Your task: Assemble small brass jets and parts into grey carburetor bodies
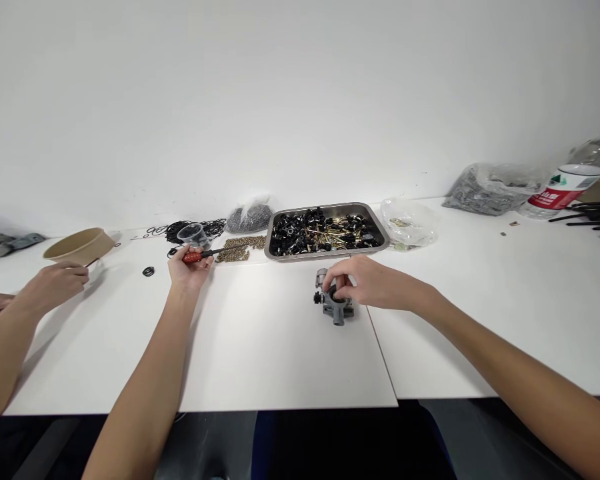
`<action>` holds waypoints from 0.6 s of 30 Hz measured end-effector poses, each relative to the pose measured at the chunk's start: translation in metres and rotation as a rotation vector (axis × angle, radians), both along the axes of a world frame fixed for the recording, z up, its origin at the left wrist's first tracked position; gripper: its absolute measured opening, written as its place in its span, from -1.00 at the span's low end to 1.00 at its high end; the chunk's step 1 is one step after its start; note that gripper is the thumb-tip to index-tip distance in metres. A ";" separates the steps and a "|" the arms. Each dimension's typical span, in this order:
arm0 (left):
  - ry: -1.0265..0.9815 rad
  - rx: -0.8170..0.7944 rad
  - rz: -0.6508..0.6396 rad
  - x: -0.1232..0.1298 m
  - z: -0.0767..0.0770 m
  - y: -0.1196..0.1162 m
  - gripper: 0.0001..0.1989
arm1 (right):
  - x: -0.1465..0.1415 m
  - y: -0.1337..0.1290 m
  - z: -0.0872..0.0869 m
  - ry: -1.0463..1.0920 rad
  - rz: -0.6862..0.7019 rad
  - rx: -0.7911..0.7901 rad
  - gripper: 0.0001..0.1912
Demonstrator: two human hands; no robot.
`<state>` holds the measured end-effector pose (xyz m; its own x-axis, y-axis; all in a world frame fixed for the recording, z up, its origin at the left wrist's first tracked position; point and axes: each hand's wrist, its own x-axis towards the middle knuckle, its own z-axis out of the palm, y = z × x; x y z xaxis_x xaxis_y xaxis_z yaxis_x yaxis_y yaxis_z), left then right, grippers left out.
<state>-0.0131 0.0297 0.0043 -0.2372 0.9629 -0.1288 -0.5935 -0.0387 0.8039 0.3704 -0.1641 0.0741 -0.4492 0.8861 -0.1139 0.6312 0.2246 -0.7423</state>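
My left hand is closed around the red handle of a screwdriver, its shaft pointing right over a spread of small brass-coloured parts. On the table in front of me sits a grey metal carburetor with a round opening and a black fitting on its left side. My right hand grips it from above, with fingertips at the opening. Whether the fingers also hold something small there is hidden. Behind it stands a metal tray of black fittings and brass-coloured screws.
A co-worker's hands are at the left, near a tan bowl. Black rings, a clear cup and bags of small parts lie along the back. A plastic bottle and another parts bag stand right.
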 end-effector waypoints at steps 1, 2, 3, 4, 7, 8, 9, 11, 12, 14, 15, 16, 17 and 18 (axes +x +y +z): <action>-0.006 -0.006 0.002 0.000 0.000 0.000 -0.84 | 0.000 0.000 0.001 -0.009 0.005 0.003 -0.79; -0.013 -0.014 0.005 0.000 0.000 0.000 -0.84 | 0.001 0.001 0.002 -0.018 0.006 0.006 -0.79; -0.021 -0.021 0.009 0.000 0.000 -0.001 -0.84 | 0.001 0.001 0.004 -0.027 0.008 0.005 -0.79; -0.025 -0.022 0.009 0.001 0.001 -0.001 -0.84 | 0.002 0.001 0.006 -0.033 0.010 -0.001 -0.79; -0.037 -0.016 0.002 0.002 0.002 -0.002 -0.86 | 0.003 0.001 0.011 -0.036 0.023 -0.032 -0.80; -0.041 -0.013 -0.002 0.002 0.002 -0.003 -0.86 | 0.004 0.002 0.012 -0.039 0.025 -0.038 -0.80; -0.044 -0.010 -0.006 0.003 0.002 -0.003 -0.86 | 0.004 0.002 0.012 -0.045 0.026 -0.037 -0.80; -0.049 -0.006 -0.012 0.003 0.003 -0.004 -0.86 | 0.003 0.003 0.013 -0.068 0.025 -0.023 -0.80; -0.050 -0.005 -0.012 0.003 0.003 -0.004 -0.86 | 0.002 0.004 0.013 -0.079 0.027 -0.015 -0.79; -0.050 -0.006 -0.010 0.003 0.003 -0.005 -0.86 | 0.001 0.006 0.012 -0.093 0.038 -0.005 -0.78; -0.049 -0.007 -0.009 0.003 0.003 -0.005 -0.86 | 0.000 0.008 0.012 -0.096 0.047 -0.003 -0.78; -0.048 -0.010 -0.008 0.003 0.003 -0.005 -0.86 | 0.000 0.009 0.012 -0.098 0.056 -0.002 -0.78; -0.047 -0.013 -0.008 0.004 0.003 -0.005 -0.86 | -0.001 0.011 0.012 -0.102 0.066 -0.001 -0.79; -0.045 -0.016 -0.009 0.004 0.003 -0.005 -0.86 | -0.001 0.012 0.012 -0.108 0.075 -0.001 -0.79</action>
